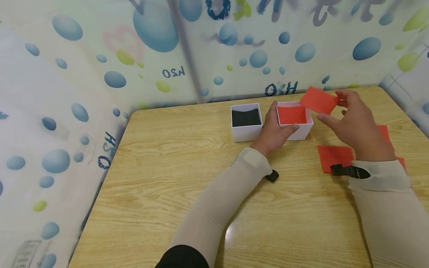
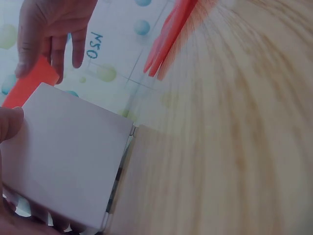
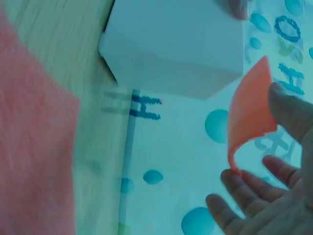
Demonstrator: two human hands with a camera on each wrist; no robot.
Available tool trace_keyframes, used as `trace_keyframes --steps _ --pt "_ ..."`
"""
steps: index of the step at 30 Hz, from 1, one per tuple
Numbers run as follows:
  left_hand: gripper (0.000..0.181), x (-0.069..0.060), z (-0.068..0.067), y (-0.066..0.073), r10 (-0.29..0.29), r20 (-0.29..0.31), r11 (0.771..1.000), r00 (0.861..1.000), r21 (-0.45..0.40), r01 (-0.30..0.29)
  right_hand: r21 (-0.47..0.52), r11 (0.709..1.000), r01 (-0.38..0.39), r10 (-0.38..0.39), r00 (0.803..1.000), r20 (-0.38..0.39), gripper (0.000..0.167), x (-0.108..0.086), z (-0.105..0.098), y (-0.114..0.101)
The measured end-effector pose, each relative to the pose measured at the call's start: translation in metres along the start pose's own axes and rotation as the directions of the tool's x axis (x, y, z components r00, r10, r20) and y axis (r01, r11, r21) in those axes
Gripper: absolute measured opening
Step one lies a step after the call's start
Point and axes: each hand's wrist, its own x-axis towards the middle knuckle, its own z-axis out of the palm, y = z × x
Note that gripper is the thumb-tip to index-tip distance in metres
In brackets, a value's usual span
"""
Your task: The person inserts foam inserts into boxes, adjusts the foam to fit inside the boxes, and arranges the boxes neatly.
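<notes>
Red cloth square [image 1: 319,100]: single thin piece, bright red; pinched by right hand [image 1: 355,124], raised and tilted near box's right rim; curved in right wrist view.
White box [image 1: 298,133]: open-topped, plain-walled; upright on wooden table [image 1: 161,178], gripped by left hand [image 1: 272,134].
Red cloth inside box [image 1: 291,114]: lying within white walls, depth of contents unclear.
Loose red cloths [image 1: 333,156]: on table, right of box, partly hidden by right arm.

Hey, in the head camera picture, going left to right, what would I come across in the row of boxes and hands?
First white box holding black cloth, left hand, second white box holding red cloth, pinched red cloth, right hand.
</notes>
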Motion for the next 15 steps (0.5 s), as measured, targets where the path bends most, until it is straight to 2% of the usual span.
trace_keyframes --steps 6,15 --pt "0.102 0.000 0.000 -0.001 0.009 0.004 1.000 1.000 -0.004 -0.009 0.044 0.990 0.133 -0.135 0.990 0.042 0.088 -0.003 0.014 -0.007" --pt "0.102 0.001 0.000 -0.004 0.040 0.007 0.999 0.999 -0.019 -0.040 0.054 0.977 0.206 -0.209 0.976 0.053 0.085 -0.005 0.027 -0.017"
